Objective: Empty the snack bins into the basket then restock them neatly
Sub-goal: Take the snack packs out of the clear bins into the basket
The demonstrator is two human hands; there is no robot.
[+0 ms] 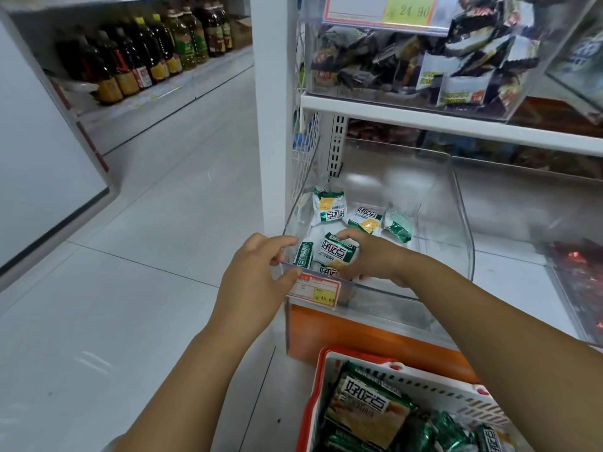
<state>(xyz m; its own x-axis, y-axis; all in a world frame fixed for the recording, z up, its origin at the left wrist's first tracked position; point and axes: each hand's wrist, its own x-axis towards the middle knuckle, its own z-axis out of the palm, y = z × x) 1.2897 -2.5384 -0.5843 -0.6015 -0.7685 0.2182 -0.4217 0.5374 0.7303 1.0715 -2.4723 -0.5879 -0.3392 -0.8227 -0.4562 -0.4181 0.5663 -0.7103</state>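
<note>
A clear plastic snack bin (456, 223) sits on the lowest shelf with several green-and-white snack packets (328, 205) lying on its floor. My right hand (368, 256) reaches inside the bin and grips one packet (336, 251) near the front. My left hand (257, 275) holds the bin's front left rim, thumb against the price tag (315, 291). A white basket with a red rim (434, 386) stands on the floor below, holding more of the same packets (365, 409).
An upper bin (424, 70) of dark packets sits on the shelf above. Another clear bin (574, 275) with red packets is to the right. A white pillar (274, 109) stands left of the shelf. Oil bottles (146, 57) line a shelf across the tiled aisle.
</note>
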